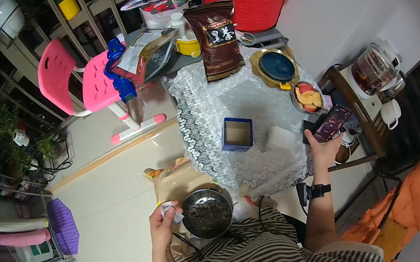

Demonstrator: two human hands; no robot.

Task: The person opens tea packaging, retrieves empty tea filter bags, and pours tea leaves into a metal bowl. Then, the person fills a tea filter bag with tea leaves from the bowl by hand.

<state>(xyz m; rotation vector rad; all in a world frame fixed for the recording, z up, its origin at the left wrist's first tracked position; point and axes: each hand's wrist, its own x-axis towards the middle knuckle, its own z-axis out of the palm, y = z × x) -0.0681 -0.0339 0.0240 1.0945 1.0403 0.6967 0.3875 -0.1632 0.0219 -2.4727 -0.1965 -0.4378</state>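
Note:
My left hand [162, 225] is closed on a small white crumpled piece [171, 212], beside the rim of a metal bowl [207, 213] of dark loose bits, which rests at my lap. At the table's right edge my right hand [325, 147] grips a dark phone [332, 122] with its screen lit. An open blue box [237, 133] stands on the plastic-covered table [249, 96], with a whitish translucent block [280, 138] to its right. A brown printed bag [218, 41] stands upright at the back. Cut fruit [308, 97] fills a bowl near the phone.
A teal-lidded container [277, 66] and a red basket [246, 0] are at the back right. To the left is a pink chair [101, 82]. A side stand [368, 129] holds a glass kettle [376, 69] and a white cup [391, 113]. An orange chair [418, 196] is lower right.

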